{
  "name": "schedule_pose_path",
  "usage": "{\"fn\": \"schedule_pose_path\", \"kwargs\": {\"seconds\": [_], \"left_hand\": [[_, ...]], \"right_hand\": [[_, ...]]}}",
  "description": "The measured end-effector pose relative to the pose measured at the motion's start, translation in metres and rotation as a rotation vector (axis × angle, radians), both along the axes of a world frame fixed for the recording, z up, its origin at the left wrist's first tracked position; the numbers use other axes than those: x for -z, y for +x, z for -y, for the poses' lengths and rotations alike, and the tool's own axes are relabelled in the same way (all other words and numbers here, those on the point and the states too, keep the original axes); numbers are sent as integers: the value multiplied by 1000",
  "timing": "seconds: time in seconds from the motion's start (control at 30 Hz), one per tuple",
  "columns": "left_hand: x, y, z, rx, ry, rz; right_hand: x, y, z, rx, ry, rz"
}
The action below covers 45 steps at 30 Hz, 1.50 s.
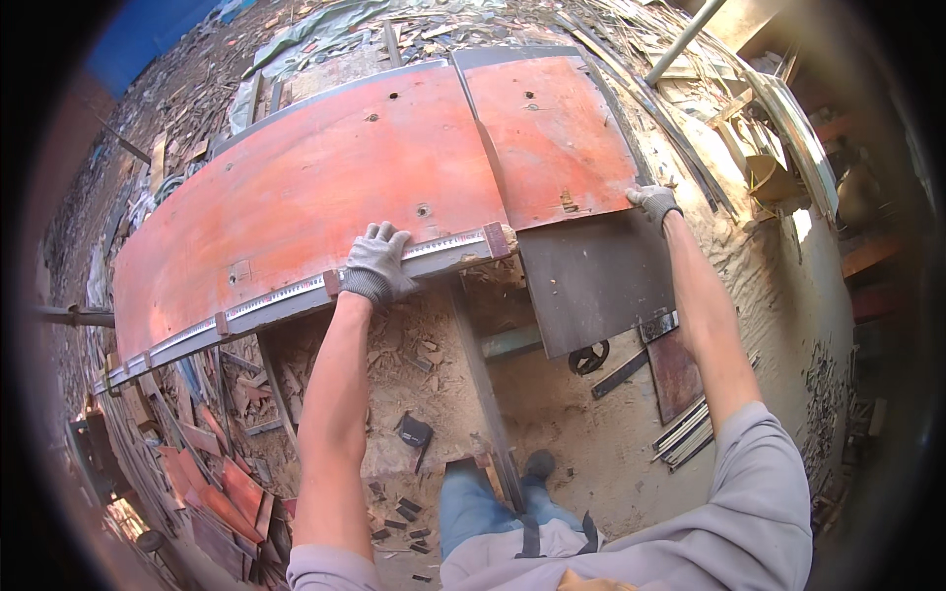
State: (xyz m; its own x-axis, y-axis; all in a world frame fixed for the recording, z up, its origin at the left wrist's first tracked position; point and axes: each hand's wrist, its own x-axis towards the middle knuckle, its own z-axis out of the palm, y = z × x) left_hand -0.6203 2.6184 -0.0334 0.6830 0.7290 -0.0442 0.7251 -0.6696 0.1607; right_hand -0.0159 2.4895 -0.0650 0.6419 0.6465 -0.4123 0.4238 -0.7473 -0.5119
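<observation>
A long red-orange plywood panel lies across the bench, with a smaller red-orange plywood panel beside it on the right, a narrow dark gap between them. My left hand, in a grey glove, rests with fingers spread on the long panel's near edge. Under it runs a metal rail with a white measuring strip and small brown blocks. In a matching glove, my right hand grips the near right corner of the smaller panel; its thumb and finger undersides are partly hidden. Below that corner is a dark board.
Offcuts are piled at the lower left. A black handwheel sits under the dark board. Dark strips lie at the right, near a reddish board. Sawdust and scraps cover the ground around my legs. A metal pole slants at the upper right.
</observation>
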Motion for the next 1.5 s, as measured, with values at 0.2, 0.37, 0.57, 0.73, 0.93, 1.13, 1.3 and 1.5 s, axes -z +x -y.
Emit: {"fn": "schedule_pose_path", "kwargs": {"seconds": [0.2,0.37,0.57,0.73,0.93,1.13,1.3,1.5], "left_hand": [[3,-7,26,-12,12,99],[-1,-7,109,22,9,122],[-31,-7,280,13,-116,17],[-68,27,471,-361,-872,873],[-104,79,650,-462,-1867,1159],[-143,47,753,-460,-1607,1120],[-164,-12,796,-538,-1386,1245],[-170,-101,821,-559,-1390,1283]], "right_hand": [[-57,-55,144,189,185,-376],[-86,-86,323,258,316,-781],[-142,-150,505,386,578,-1004],[-166,-176,642,299,850,-1115],[-170,-227,802,261,721,-921],[-165,-232,888,-44,567,-760],[-194,-240,860,300,538,-469],[-235,-308,744,8,253,-17]]}}
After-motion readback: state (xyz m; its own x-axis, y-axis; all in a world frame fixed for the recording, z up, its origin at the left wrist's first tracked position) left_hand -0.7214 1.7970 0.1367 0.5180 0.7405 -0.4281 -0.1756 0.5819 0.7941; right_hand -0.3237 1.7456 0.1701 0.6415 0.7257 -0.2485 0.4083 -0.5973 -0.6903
